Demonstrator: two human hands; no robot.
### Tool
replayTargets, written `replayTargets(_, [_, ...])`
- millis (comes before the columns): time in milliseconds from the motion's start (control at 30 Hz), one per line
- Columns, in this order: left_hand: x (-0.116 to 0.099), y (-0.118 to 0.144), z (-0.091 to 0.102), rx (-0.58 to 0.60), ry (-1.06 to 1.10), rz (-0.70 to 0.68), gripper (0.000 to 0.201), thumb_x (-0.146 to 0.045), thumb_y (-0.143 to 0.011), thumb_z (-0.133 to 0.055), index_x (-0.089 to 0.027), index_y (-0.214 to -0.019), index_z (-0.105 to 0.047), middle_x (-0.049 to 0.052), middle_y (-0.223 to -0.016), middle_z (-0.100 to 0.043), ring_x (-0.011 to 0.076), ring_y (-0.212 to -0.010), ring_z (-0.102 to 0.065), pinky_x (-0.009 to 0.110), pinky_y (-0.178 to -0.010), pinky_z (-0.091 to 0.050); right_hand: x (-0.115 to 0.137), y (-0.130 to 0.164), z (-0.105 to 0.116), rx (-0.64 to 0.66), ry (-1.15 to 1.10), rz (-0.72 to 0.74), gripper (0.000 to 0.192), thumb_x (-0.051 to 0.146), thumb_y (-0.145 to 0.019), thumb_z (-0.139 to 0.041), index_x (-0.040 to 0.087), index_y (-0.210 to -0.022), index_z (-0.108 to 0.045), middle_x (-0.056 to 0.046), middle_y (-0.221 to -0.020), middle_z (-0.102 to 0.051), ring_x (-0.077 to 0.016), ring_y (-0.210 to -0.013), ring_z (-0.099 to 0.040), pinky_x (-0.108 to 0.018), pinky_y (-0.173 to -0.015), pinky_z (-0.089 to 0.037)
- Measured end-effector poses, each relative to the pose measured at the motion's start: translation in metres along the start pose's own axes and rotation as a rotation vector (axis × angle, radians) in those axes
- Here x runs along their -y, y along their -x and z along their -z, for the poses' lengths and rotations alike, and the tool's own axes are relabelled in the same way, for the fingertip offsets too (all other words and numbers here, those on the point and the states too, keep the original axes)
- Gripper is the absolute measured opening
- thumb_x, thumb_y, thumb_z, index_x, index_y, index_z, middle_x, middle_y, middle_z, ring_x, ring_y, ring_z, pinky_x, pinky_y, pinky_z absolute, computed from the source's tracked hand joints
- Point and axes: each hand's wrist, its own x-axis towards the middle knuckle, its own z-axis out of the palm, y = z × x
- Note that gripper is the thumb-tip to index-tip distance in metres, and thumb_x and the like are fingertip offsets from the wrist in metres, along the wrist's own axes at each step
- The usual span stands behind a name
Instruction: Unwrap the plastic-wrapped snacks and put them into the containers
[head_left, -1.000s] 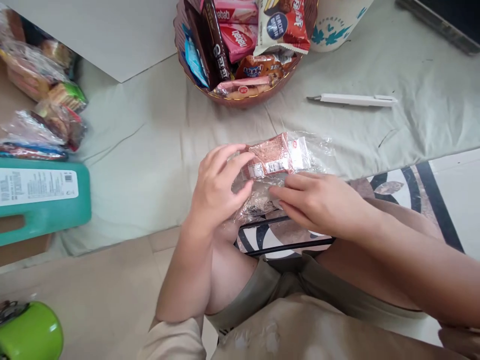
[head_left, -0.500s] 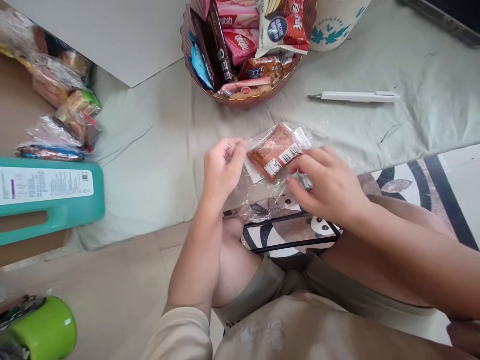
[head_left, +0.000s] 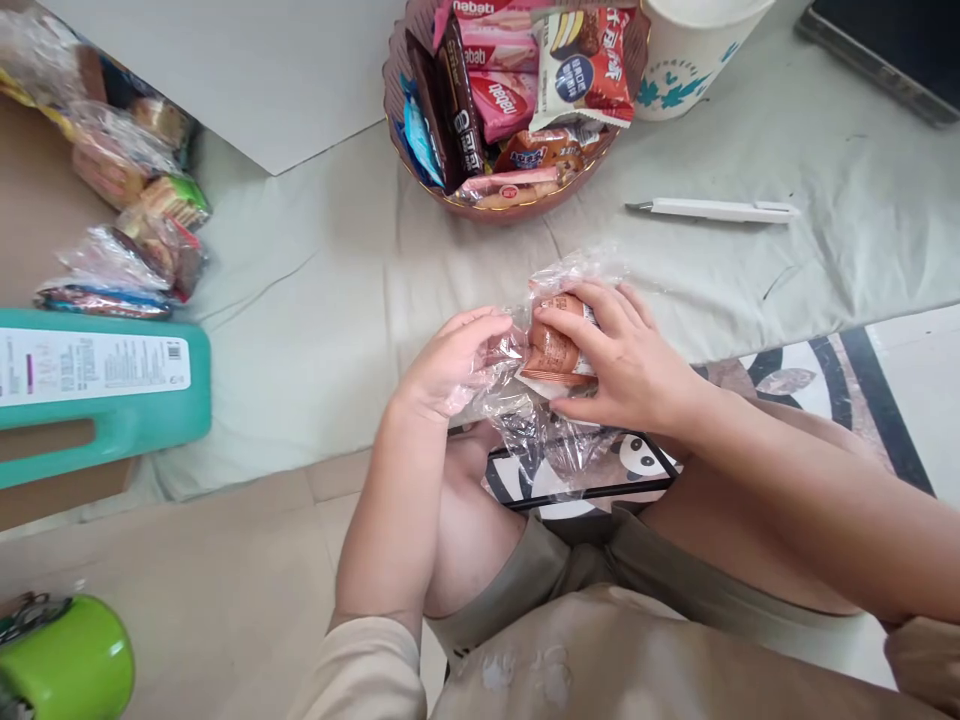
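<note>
A brown snack packet (head_left: 553,345) sits inside a crinkled clear plastic bag (head_left: 541,430) at the near edge of a low surface covered with a pale green cloth (head_left: 315,300). My right hand (head_left: 622,360) wraps its fingers around the packet through the plastic. My left hand (head_left: 457,362) pinches the bag's left side, right beside the packet. The bag's loose end hangs down over my knees.
A brown bowl (head_left: 517,205) of wrapped snacks stands behind my hands, with a white cup (head_left: 694,60) at its right. A white pen (head_left: 712,210) lies at the right. Bagged snacks (head_left: 127,220) and a teal container (head_left: 97,385) are at the left, a green object (head_left: 67,660) bottom left.
My right hand has moved up and closed around the packet, which has turned from lying flat to end-on. My left hand has shifted right and gathered the plastic.
</note>
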Motion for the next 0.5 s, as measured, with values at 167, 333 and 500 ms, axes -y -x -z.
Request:
replayTargets(167, [-0.001, -0.002, -0.002, 0.079, 0.207, 0.031, 0.015, -0.022, -0.077, -0.070, -0.017, -0.078, -0.056, 0.000, -0.065, -0.064, 0.0049, -0.042, -0.049, 0.016, -0.033, -0.008, -0.001, -0.003, 0.004, -0.058, -0.091, 0.002, 0.097, 0.042, -0.070, -0.081, 0.023, -0.155, -0.039, -0.025, -0.158, -0.043, -0.0480, -0.148, -0.043, -0.073, -0.118, -0.033])
replayTargets(333, [-0.009, 0.002, -0.003, 0.099, 0.256, 0.066, 0.012, -0.019, -0.078, -0.064, -0.017, -0.078, -0.053, 0.006, -0.076, -0.075, 0.0078, -0.047, -0.060, 0.013, -0.030, -0.010, -0.011, -0.006, 0.021, -0.110, -0.358, 0.036, 0.083, 0.022, -0.072, -0.065, 0.024, -0.152, -0.041, -0.015, -0.151, -0.057, -0.0374, -0.139, -0.056, -0.056, -0.113, -0.050])
replayTargets(500, [-0.016, 0.003, 0.002, 0.095, 0.299, 0.073, 0.015, -0.017, -0.085, -0.056, -0.018, -0.074, -0.046, 0.011, -0.085, -0.079, 0.0053, -0.038, -0.053, 0.011, -0.028, -0.012, -0.018, -0.008, 0.034, -0.178, -0.537, -0.259, 0.067, 0.018, -0.075, -0.062, 0.028, -0.141, -0.053, -0.007, -0.130, -0.072, -0.0328, -0.113, -0.071, -0.055, -0.103, -0.056])
